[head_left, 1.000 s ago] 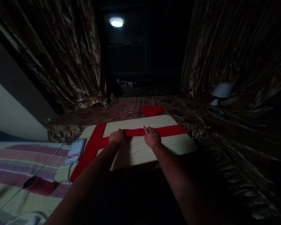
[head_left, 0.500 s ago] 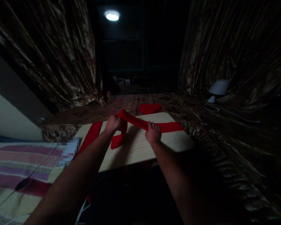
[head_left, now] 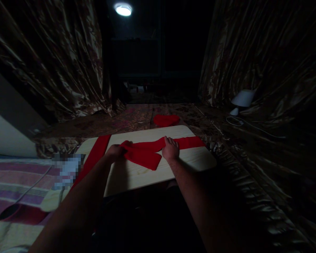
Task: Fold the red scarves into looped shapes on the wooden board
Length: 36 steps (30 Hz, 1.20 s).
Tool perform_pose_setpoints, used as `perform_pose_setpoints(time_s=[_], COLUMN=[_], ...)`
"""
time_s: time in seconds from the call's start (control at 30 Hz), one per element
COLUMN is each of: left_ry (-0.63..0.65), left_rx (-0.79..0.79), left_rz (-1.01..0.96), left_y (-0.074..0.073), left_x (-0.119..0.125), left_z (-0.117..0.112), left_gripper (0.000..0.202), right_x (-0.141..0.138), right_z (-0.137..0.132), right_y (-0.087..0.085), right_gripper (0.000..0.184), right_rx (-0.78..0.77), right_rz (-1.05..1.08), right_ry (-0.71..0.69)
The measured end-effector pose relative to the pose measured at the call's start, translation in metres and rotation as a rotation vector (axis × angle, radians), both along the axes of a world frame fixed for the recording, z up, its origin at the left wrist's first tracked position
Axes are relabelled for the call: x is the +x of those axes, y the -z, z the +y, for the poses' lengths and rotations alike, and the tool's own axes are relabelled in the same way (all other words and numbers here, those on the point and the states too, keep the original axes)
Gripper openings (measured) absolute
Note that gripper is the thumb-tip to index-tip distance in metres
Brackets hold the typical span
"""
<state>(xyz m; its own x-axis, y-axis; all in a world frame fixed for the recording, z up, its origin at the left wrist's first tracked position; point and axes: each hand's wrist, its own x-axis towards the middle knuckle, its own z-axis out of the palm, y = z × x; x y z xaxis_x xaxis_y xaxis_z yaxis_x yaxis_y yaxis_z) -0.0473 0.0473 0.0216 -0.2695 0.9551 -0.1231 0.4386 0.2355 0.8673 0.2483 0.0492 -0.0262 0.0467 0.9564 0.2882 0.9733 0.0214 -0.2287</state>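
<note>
A long red cloth strip [head_left: 143, 156] lies across a pale wooden board [head_left: 179, 167]; its left end is folded back over the middle. My left hand [head_left: 115, 151] is closed on the folded edge at the strip's left. My right hand [head_left: 170, 149] presses flat on the strip, fingers stretched out. A second red strip [head_left: 93, 158] runs along the board's left side toward me. A small red bundle [head_left: 166, 120] sits beyond the board.
Dark patterned curtains [head_left: 55, 66] hang left and right. A small white lamp [head_left: 241, 100] with a cord stands at the right. A striped blanket [head_left: 15, 182] covers the left. A ceiling light [head_left: 123, 10] glows above. A blurred patch [head_left: 67, 170] lies beside the board.
My left hand lifted the strip's left end, swung it over to the right and laid it down folded on the middle. My right hand stayed pressing on the strip.
</note>
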Motion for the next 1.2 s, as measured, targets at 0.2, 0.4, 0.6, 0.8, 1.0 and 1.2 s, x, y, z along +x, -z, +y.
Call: perform_pose_setpoints(time_s=[0.2, 0.4, 0.6, 0.8, 1.0, 1.2], left_ry=[-0.113, -0.058, -0.100, -0.163, -0.195, 0.081], left_rx=[0.156, 0.311, 0.300, 0.283, 0.281, 0.572], left_rz=[0.256, 0.415, 0.320, 0.207, 0.382, 0.817], left_y=[0.035, 0.040, 0.044, 0.048, 0.048, 0.051], left_x=[-0.022, -0.012, -0.018, -0.025, -0.019, -0.009], left_z=[-0.002, -0.011, -0.008, -0.002, -0.006, -0.009], left_gripper=[0.066, 0.053, 0.048, 0.048, 0.066, 0.056], right_x=[-0.005, -0.003, -0.015, -0.040, -0.026, -0.019], right_z=[-0.002, 0.012, 0.060, 0.083, 0.073, 0.063], right_y=[-0.001, -0.011, -0.069, -0.086, -0.042, -0.037], right_gripper=[0.074, 0.069, 0.065, 0.069, 0.066, 0.054], right_rx=[-0.031, -0.095, -0.121, 0.001, -0.261, -0.189], right_rz=[-0.006, -0.146, -0.153, -0.209, -0.339, -0.330], right_ry=[-0.050, -0.189, -0.205, -0.185, -0.179, -0.126])
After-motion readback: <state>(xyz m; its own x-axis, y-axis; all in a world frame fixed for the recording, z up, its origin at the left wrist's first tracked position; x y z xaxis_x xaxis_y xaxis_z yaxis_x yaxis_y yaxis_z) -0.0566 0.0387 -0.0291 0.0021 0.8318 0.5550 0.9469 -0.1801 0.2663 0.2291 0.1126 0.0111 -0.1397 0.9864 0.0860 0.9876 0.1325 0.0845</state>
